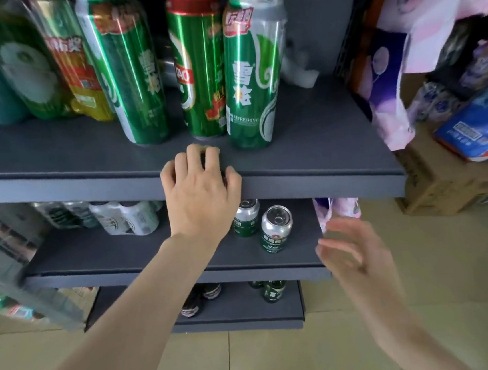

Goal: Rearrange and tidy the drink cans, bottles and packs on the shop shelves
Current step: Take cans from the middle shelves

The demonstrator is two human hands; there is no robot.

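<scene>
Three tall green beer cans stand near the front of the upper shelf [54, 149]: a tilted Snow can [128, 76], a red-topped can [200, 63] and another Snow can [253, 73]. My left hand [201, 189] rests on that shelf's front edge just below the cans, fingers curled, with nothing visible in it. My right hand [350, 252] hangs open and blurred beside the middle shelf's right end. On the middle shelf [124, 253] stand two short green cans [246, 217] [277, 229] and a shrink-wrapped can pack [126, 217].
Plastic-wrapped beer packs [24, 56] fill the upper shelf's left side. Dark bottles [274, 290] stand on the bottom shelf. Purple tissue packs [389, 66], a cardboard box [445, 183] and a blue pack [476, 132] crowd the right. The floor is tiled.
</scene>
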